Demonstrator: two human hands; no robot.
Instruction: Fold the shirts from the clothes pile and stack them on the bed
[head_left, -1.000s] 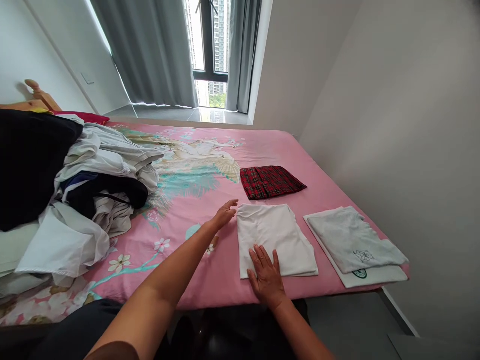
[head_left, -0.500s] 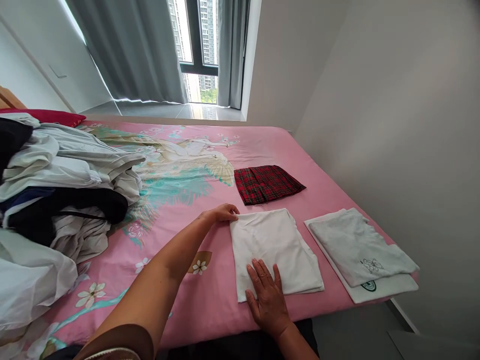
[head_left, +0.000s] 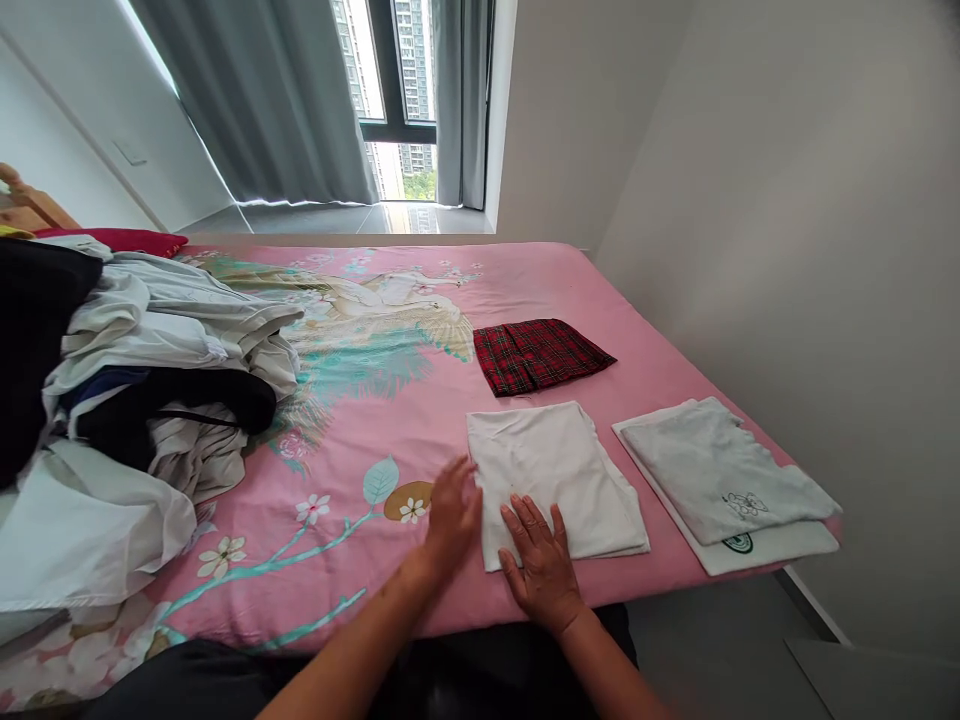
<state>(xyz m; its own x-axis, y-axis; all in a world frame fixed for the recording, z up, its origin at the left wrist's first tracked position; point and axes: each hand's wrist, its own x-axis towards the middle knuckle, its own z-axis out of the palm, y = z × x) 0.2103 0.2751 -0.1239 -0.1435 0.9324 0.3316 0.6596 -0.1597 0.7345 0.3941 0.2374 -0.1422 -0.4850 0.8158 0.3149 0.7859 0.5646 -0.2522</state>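
Note:
A white folded shirt [head_left: 559, 470] lies flat near the front edge of the bed. On its lower left part rests my right hand [head_left: 540, 560], palm down with the fingers spread. My left hand [head_left: 453, 512] is at the shirt's left edge, somewhat blurred, its fingers stretched out and holding nothing. Whether its fingertips touch the cloth I cannot tell. Just beyond the shirt lies a red plaid folded garment [head_left: 540, 355]. To the right, a light grey folded shirt [head_left: 712, 475] with a line-drawn print sits on top of a white folded garment [head_left: 787, 552].
A heap of rumpled white, grey and black clothes [head_left: 187, 340] covers the bed's left side. The pink patterned bedsheet [head_left: 360, 430] reaches to the wall [head_left: 787, 250] at right. A red cushion-like item [head_left: 142, 240] lies behind the heap. Grey curtains [head_left: 262, 100] frame a window.
My left hand has left the shirt's far left corner and come back toward me along its left edge. My right hand stays flat on the shirt. The view has shifted slightly.

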